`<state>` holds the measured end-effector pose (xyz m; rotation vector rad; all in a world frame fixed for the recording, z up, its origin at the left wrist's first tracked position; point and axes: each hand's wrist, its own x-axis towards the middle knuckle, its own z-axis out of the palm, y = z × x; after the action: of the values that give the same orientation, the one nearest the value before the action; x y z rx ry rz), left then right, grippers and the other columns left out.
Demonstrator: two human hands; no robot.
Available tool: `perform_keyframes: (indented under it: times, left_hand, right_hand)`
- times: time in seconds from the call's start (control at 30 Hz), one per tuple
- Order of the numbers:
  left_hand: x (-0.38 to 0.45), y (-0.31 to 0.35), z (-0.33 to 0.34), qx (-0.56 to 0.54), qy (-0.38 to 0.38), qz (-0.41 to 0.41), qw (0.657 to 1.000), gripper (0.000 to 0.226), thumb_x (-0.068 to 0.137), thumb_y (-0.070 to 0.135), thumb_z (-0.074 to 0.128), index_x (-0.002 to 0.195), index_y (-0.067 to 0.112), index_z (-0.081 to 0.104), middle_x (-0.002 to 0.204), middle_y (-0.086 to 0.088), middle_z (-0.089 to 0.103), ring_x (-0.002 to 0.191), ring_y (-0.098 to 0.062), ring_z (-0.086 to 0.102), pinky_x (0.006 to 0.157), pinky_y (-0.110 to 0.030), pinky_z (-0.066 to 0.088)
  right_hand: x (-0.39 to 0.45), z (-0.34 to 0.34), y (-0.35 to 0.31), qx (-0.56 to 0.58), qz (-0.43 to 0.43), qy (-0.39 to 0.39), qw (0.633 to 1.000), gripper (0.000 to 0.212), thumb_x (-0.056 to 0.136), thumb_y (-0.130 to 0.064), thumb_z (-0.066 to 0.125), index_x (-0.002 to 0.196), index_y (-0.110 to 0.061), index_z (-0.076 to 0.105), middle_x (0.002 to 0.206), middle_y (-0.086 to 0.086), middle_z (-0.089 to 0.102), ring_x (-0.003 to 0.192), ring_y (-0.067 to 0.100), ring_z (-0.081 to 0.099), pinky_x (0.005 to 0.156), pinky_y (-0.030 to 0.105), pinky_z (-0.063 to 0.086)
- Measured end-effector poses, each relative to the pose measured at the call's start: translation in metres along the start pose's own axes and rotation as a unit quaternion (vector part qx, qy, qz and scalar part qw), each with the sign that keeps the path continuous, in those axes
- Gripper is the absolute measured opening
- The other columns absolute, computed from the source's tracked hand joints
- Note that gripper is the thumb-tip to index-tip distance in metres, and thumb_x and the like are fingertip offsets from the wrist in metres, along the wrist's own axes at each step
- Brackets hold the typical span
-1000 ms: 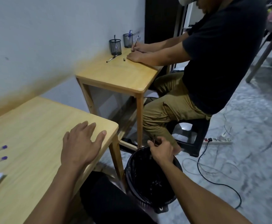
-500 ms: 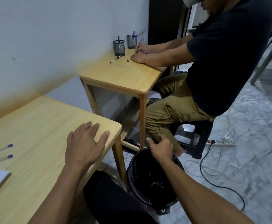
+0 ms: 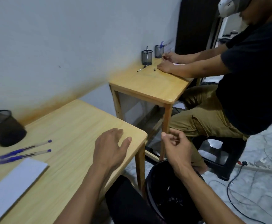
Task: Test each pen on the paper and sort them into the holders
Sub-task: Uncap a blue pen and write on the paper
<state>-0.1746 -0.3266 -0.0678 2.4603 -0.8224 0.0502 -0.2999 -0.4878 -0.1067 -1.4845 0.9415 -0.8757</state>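
Two pens (image 3: 25,147) lie on the near table (image 3: 77,120) beside the paper (image 3: 14,183), the mesh holder (image 3: 4,128) behind them. Left hand (image 3: 111,147) rests flat, fingers spread; right hand (image 3: 177,146) hovers over the bin (image 3: 157,188), loosely curled, empty — apparently between pens. Next: pick one up and test it.
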Motion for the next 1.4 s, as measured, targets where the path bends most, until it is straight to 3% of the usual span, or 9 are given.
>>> perform_keyframes:
  times: [0.07,0.37,0.47,0.63,0.8,1.0,1.07,1.27,1.4]
  left_hand:
    - [-0.005,0.001,-0.014,-0.073,0.023,-0.016,0.997,0.045,0.087,0.049,0.062,0.123,0.021,0.064,0.129,0.001,0.064,0.119,-0.018,0.057,0.103,-0.040,0.044]
    - [-0.064,-0.049,-0.111,-0.101,0.181,-0.052,0.977,0.033,0.084,0.049,0.069,0.113,0.033,0.069,0.112,0.021,0.066,0.106,0.007,0.057,0.088,-0.012,0.044]
    - [-0.083,-0.092,-0.138,-0.061,0.238,-0.082,0.966,0.027,0.083,0.045,0.072,0.107,0.033,0.071,0.105,0.021,0.069,0.101,0.005,0.060,0.085,-0.005,0.040]
    - [-0.092,-0.162,-0.167,-0.005,0.283,-0.181,0.942,0.019,0.086,0.028,0.071,0.105,0.026,0.074,0.107,0.013,0.070,0.104,-0.009,0.062,0.089,-0.028,0.050]
    - [-0.092,-0.219,-0.175,0.054,0.214,-0.278,0.935,0.026,0.089,0.036,0.064,0.112,0.025,0.071,0.118,0.006,0.068,0.112,-0.016,0.059,0.089,-0.031,0.047]
    - [-0.110,-0.251,-0.172,0.093,0.190,-0.267,0.940,0.021,0.093,0.037,0.057,0.086,0.021,0.069,0.086,0.008,0.067,0.084,-0.018,0.063,0.072,-0.035,0.052]
    - [-0.114,-0.258,-0.172,0.089,0.183,-0.264,0.943,0.023,0.093,0.040,0.056,0.081,0.023,0.066,0.084,0.009,0.065,0.088,-0.021,0.062,0.073,-0.033,0.050]
    - [-0.119,-0.255,-0.169,0.030,0.238,-0.254,0.937,0.032,0.092,0.040,0.059,0.119,0.025,0.067,0.118,0.008,0.067,0.110,-0.013,0.060,0.093,-0.034,0.049]
    - [-0.120,-0.245,-0.177,-0.007,0.295,-0.167,0.941,0.036,0.094,0.025,0.062,0.129,0.022,0.061,0.124,0.007,0.061,0.110,-0.001,0.054,0.094,-0.012,0.041]
  right_hand:
    - [-0.017,0.008,-0.032,0.047,-0.056,-0.047,0.996,0.015,0.092,-0.024,0.072,0.106,-0.024,0.067,0.082,-0.002,0.068,0.064,-0.004,0.061,0.061,0.011,0.053]
    - [-0.101,0.094,-0.114,0.086,-0.298,-0.305,0.900,0.009,0.088,-0.031,0.074,0.083,-0.024,0.075,0.069,-0.004,0.071,0.061,0.016,0.066,0.054,0.029,0.054]
    - [-0.114,0.143,-0.112,0.038,-0.337,-0.368,0.866,0.011,0.089,-0.029,0.076,0.079,-0.023,0.074,0.066,-0.007,0.069,0.060,0.014,0.063,0.054,0.018,0.047]
    - [-0.123,0.226,-0.100,-0.113,-0.331,-0.428,0.834,0.006,0.090,-0.031,0.070,0.089,-0.026,0.073,0.080,-0.011,0.069,0.072,0.010,0.063,0.069,0.030,0.055]
    - [-0.125,0.276,-0.097,-0.275,-0.350,-0.430,0.786,0.024,0.098,-0.034,0.056,0.111,-0.025,0.074,0.105,-0.006,0.068,0.092,0.015,0.060,0.071,0.031,0.048]
    - [-0.124,0.296,-0.086,-0.382,-0.414,-0.427,0.708,0.031,0.102,-0.035,0.047,0.104,-0.025,0.075,0.101,-0.004,0.062,0.095,0.019,0.055,0.067,0.032,0.046]
    - [-0.125,0.295,-0.087,-0.389,-0.421,-0.426,0.700,0.027,0.102,-0.036,0.047,0.106,-0.027,0.073,0.104,-0.004,0.061,0.099,0.020,0.055,0.071,0.034,0.048]
    - [-0.130,0.283,-0.107,-0.352,-0.401,-0.435,0.725,0.007,0.096,-0.029,0.055,0.095,-0.028,0.061,0.086,-0.006,0.066,0.081,0.021,0.060,0.064,0.036,0.049]
    - [-0.141,0.270,-0.128,-0.249,-0.407,-0.462,0.747,0.008,0.096,-0.028,0.062,0.089,-0.028,0.066,0.075,-0.011,0.066,0.071,0.006,0.060,0.063,0.025,0.048]
